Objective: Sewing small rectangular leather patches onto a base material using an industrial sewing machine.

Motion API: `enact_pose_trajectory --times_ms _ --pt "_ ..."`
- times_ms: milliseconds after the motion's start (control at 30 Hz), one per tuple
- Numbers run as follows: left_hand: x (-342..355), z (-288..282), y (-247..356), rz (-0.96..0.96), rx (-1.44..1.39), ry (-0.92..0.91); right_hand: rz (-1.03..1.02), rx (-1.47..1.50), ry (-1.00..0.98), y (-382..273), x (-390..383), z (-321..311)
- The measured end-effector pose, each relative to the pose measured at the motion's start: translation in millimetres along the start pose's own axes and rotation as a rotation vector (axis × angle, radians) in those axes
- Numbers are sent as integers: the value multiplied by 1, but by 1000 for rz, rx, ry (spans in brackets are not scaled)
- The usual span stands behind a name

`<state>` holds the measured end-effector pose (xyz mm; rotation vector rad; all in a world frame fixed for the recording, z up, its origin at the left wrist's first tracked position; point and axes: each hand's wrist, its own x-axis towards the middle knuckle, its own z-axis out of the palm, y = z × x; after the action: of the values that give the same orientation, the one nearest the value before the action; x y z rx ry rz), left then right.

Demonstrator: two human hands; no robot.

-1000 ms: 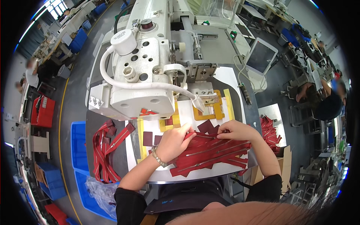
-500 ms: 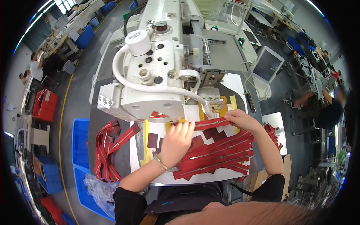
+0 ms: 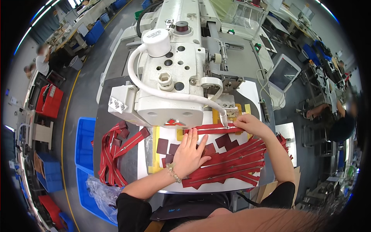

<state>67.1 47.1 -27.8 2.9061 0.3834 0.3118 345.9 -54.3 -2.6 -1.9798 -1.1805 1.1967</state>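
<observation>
My left hand [image 3: 189, 154] lies with its fingers stretched out, fingertips at a red zipper strip [image 3: 210, 128] below the white machine head [image 3: 160, 100]. The strip's right end is pinched in my right hand [image 3: 251, 124], beside a yellow frame [image 3: 246, 109]. Under and around my left hand are dark red square patches [image 3: 162, 145] on the white sheet [image 3: 145, 152]. A pile of red zippers [image 3: 228, 166] spreads in front of my right arm, and more zippers [image 3: 115, 156] hang in a loose bundle at the left.
Blue bins [image 3: 85, 145] with crumpled plastic [image 3: 98, 189] stand at the left, and a screen [image 3: 282, 73] is at the right. A silver tray [image 3: 288, 131] with zippers sits right of my arm. Co-workers [image 3: 41, 58] [image 3: 340, 120] are at both sides of the room.
The zipper strip has moved forward, away from me, beneath the machine head. My left hand has changed from gripping the strip to lying with stretched fingers; my right hand has moved forward with it.
</observation>
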Motion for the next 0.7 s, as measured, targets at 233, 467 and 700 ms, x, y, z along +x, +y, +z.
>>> enact_pose_trajectory --times_ms 233,467,700 --pt "0 2 0 -18 -14 -11 80 -364 41 -42 -25 -29" --pt "-2 2 2 -48 21 -30 73 -668 141 -26 -28 -29" --pt "-2 5 -1 -50 31 -45 173 -591 -106 -26 -18 -37"
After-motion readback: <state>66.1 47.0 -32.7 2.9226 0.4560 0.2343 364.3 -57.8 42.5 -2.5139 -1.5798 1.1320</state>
